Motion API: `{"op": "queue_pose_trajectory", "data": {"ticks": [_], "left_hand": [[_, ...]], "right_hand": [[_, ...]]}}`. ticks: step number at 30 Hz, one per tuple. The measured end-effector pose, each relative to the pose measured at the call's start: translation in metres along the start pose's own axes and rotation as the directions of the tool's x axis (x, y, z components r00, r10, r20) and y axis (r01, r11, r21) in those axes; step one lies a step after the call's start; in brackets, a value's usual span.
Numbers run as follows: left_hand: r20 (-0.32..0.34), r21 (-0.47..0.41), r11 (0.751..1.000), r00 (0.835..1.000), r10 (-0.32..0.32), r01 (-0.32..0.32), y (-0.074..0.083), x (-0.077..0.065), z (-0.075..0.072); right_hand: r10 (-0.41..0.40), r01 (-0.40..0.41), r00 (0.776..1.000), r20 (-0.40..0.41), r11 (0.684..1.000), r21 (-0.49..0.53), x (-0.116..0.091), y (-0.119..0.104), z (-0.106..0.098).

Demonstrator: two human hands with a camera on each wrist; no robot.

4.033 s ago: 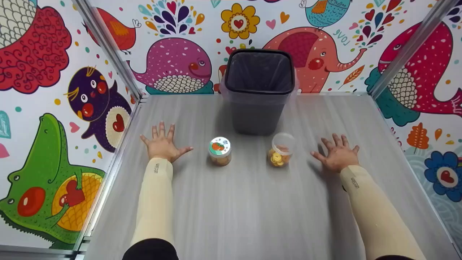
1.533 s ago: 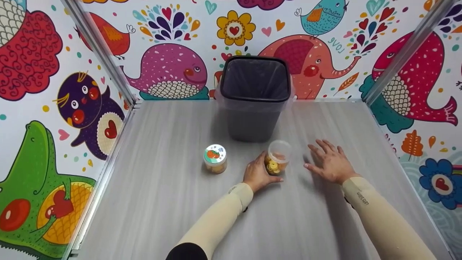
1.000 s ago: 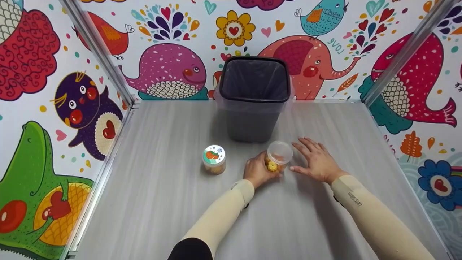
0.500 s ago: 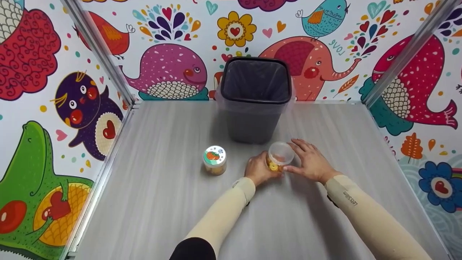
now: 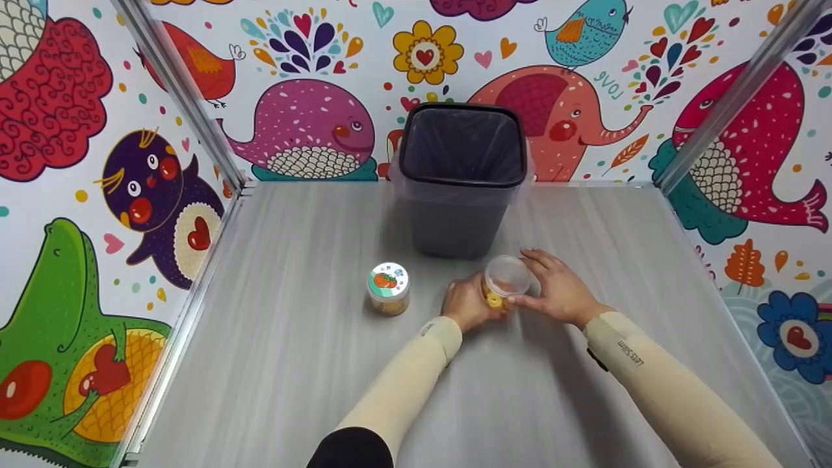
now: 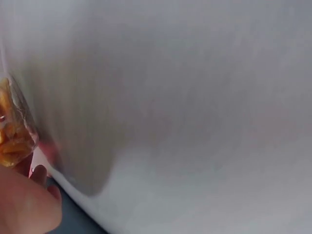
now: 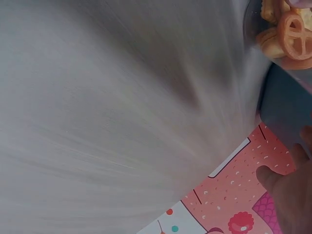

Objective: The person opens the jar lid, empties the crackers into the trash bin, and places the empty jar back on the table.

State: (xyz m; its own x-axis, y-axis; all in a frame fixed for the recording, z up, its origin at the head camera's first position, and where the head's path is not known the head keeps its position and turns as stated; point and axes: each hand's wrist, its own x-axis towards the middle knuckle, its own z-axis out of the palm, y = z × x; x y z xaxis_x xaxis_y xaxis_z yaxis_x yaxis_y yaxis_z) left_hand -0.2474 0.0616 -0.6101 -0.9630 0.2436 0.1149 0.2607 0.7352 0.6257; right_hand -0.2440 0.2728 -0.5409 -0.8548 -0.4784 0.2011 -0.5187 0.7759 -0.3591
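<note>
A clear plastic jar (image 5: 508, 275) with a translucent top stands upright on the table. Yellow and orange wheel-shaped crackers (image 5: 494, 299) fill its lower part. My left hand (image 5: 468, 304) grips the jar low on its left side, fingers partly hidden behind it. At the jar's upper right is my right hand (image 5: 560, 290), thumb at the front of the rim and fingers curved round the far side. The right wrist view catches the crackers (image 7: 296, 36) through the jar wall beside the right fingers (image 7: 273, 179). Part of the jar (image 6: 14, 129) shows at the left wrist view's edge.
A second jar (image 5: 389, 290) with a tomato-printed lid stands to the left. Behind both jars is a dark bin (image 5: 455, 218) with a bag liner over its rim. Cartoon-printed panels and metal posts (image 5: 179, 91) enclose the grey table (image 5: 292, 260).
From its place at the far left, my left hand has come across and taken hold of the cracker jar. My right hand has moved left onto the jar's top edge.
</note>
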Motion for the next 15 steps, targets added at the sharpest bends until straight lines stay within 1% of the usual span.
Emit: {"op": "queue_pose_trajectory", "data": {"ticks": [8, 11, 15], "left_hand": [[-0.035, 0.014, 0.999, 0.999, 0.032, -0.031, 0.0007, -0.0017, -0.0025], [-0.037, 0.018, 0.999, 0.999, 0.038, -0.037, 0.0007, -0.0019, -0.0032], [0.006, 0.016, 1.0, 1.0, 0.022, -0.022, 0.0008, -0.0009, -0.0048]], "right_hand": [[-0.001, 0.001, 1.0, 0.008, 1.0, -0.001, 0.0039, 0.0002, -0.0032], [0.008, -0.008, 1.0, 0.013, 1.0, 0.003, 0.0059, -0.0002, -0.0057], [0.027, -0.028, 0.999, 0.021, 0.999, 0.018, 0.0079, -0.0022, -0.009]]}}
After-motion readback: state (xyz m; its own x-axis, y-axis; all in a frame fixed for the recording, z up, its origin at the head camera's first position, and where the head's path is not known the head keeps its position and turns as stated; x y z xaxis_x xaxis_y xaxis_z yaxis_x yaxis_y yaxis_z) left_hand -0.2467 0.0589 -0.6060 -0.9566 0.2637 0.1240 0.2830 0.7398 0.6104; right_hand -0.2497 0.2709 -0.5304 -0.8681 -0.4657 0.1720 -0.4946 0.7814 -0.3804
